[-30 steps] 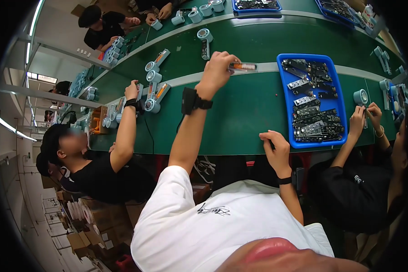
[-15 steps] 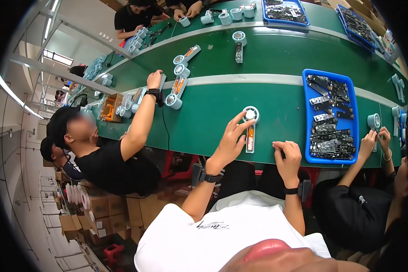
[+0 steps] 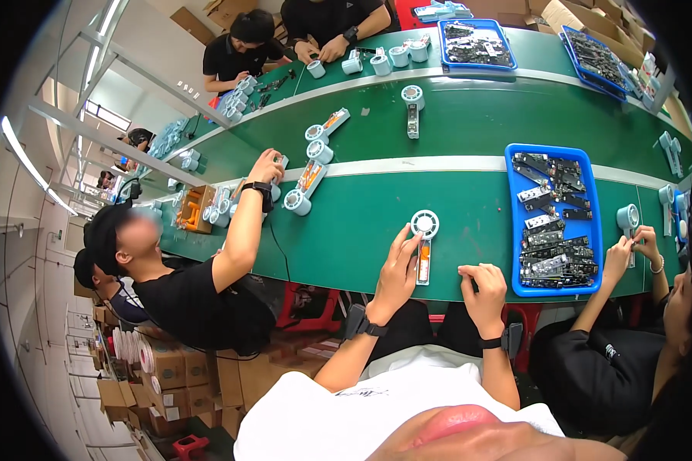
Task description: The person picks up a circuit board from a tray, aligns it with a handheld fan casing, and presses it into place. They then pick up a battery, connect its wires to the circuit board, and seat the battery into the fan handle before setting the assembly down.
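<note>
A light blue handheld fan [image 3: 424,225] lies in front of me, its round slotted head away from me and its handle toward the table edge. The handle is uncovered, with an orange cell [image 3: 424,255] inside. Along the left side of that handle is my left hand [image 3: 396,270], fingers stretched forward, fingertips close by the fan head; whether they touch it I cannot tell. My right hand [image 3: 484,290] is at the table edge between the fan and a blue tray [image 3: 518,288]. Its fingers are loosely bent, the thumb apart, with nothing in them.
The tray at right holds several black circuit-board parts [image 3: 546,242]. A person at right handles another fan [image 3: 628,217]; one at left reaches over the table. More fans [image 3: 296,202] stand left. Beyond a pale rail [image 3: 407,164] lies another fan [image 3: 412,96]. A black cable [image 3: 278,240] hangs leftward.
My left hand has come down off the fan's head to the left side of its handle, its fingers less spread. My right hand stays about where it was. The whole view has tilted slightly.
</note>
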Action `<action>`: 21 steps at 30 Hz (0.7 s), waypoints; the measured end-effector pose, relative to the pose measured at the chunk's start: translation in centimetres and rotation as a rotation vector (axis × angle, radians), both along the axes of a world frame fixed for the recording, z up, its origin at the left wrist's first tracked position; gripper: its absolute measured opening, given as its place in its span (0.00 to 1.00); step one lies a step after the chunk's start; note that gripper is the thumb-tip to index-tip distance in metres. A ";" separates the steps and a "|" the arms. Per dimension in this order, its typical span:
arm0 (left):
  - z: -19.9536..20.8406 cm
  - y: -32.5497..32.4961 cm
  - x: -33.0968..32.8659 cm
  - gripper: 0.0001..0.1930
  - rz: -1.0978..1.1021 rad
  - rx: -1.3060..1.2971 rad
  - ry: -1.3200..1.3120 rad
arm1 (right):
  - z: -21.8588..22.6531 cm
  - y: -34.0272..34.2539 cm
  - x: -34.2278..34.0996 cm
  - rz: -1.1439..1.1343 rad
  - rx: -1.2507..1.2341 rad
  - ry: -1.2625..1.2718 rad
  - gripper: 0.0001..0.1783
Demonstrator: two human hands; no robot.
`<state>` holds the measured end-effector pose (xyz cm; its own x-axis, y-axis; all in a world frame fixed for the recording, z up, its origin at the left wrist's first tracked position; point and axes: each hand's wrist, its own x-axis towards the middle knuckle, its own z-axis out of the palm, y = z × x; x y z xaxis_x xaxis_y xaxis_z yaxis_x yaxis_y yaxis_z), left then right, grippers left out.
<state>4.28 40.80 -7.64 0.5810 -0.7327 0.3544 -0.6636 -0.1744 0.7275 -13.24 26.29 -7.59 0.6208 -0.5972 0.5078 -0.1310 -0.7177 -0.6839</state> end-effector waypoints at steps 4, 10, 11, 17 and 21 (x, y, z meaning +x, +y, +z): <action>-0.2 -0.2 0.0 0.33 0.012 -0.003 -0.001 | -0.4 -0.1 0.0 0.001 0.004 0.006 0.07; 0.1 -0.3 0.1 0.33 0.010 -0.023 0.001 | -0.4 -0.2 0.2 0.003 0.001 0.008 0.07; 0.1 -0.3 0.1 0.33 0.016 -0.020 -0.002 | -0.4 -0.2 0.1 0.004 -0.001 0.008 0.07; 0.1 -0.3 0.1 0.32 0.043 -0.016 -0.095 | -0.2 -0.1 0.2 0.001 -0.010 0.006 0.07; -0.1 -0.3 0.0 0.31 0.057 -0.026 -0.108 | -0.1 0.0 0.2 0.001 -0.025 0.007 0.06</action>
<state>4.32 40.50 -7.70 0.5785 -0.6895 0.4358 -0.7282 -0.1958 0.6568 -13.04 26.25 -7.74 0.6250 -0.5836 0.5184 -0.1351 -0.7349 -0.6646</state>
